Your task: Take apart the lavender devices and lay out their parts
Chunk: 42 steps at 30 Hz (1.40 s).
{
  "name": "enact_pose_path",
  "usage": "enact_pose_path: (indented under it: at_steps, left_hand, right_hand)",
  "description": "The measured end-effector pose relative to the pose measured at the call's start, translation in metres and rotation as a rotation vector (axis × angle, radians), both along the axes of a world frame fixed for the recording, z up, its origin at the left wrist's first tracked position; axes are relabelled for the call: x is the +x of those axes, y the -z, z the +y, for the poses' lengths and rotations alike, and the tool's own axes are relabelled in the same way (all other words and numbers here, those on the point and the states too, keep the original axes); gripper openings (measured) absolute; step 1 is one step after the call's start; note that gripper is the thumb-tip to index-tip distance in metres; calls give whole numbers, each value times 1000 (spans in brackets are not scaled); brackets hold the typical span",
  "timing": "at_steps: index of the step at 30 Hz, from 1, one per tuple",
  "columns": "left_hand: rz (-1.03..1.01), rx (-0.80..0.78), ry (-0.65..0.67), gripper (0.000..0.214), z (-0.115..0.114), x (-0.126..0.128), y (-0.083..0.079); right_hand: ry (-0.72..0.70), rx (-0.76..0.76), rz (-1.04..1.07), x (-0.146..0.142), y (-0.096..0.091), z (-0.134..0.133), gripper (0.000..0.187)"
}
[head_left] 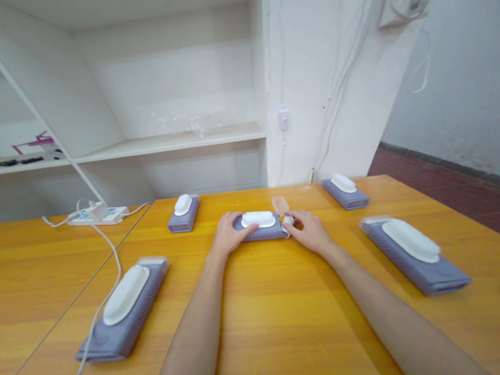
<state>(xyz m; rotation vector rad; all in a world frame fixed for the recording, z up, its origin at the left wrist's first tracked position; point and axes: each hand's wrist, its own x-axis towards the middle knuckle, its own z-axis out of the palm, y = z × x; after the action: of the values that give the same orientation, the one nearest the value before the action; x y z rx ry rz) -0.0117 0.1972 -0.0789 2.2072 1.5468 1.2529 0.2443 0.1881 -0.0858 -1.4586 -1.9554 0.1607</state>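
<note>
Orange-brown wood-grain tabletop point(271, 339) runs across the scene below white shelving point(169, 142). At far left on it lies a white rectangular power strip point(114, 216), whose pale flexible cord point(112, 250) curves towards the near left. That cord crosses a purple-grey slab-shaped case with a white oval dome point(138, 312), set at a slant near left. Farther off, just right of the strip, sits a 2nd purple-grey domed case point(190, 214).

Mid-scene, the left hand point(229, 235) clasps the left end of a 3rd purple-grey domed case point(261, 234), thumb along its near side, fingers curled behind. This case lies crosswise on the tabletop between both hands. At its right end is a small white rounded piece point(288, 222), pinched between thumb and fingertips of the right hand point(308, 229). Just beyond lies a flat translucent plastic piece point(281, 204).

Rightward, 2 more purple-grey domed cases rest slanted, 1 far right point(350, 199) and 1 near right point(407, 263).
</note>
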Motion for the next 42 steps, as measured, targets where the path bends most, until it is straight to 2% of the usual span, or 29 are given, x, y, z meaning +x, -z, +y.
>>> enact_pose_path:
  at_steps: [14,24,34,42]
  left_hand:
    - [7,-3,-35,41,0,-1,0]
    - [-57,55,-160,42,5,-4,4]
    - [-11,96,-298,48,8,-4,8]
    - [10,86,-308,49,7,-4,8]
  right_hand:
    - [-29,-54,157,5,4,4,36]
    - [-38,-36,222,7,10,9,34]
    - [-63,-30,214,7,11,9,31]
    - [-78,-45,167,10,11,10,36]
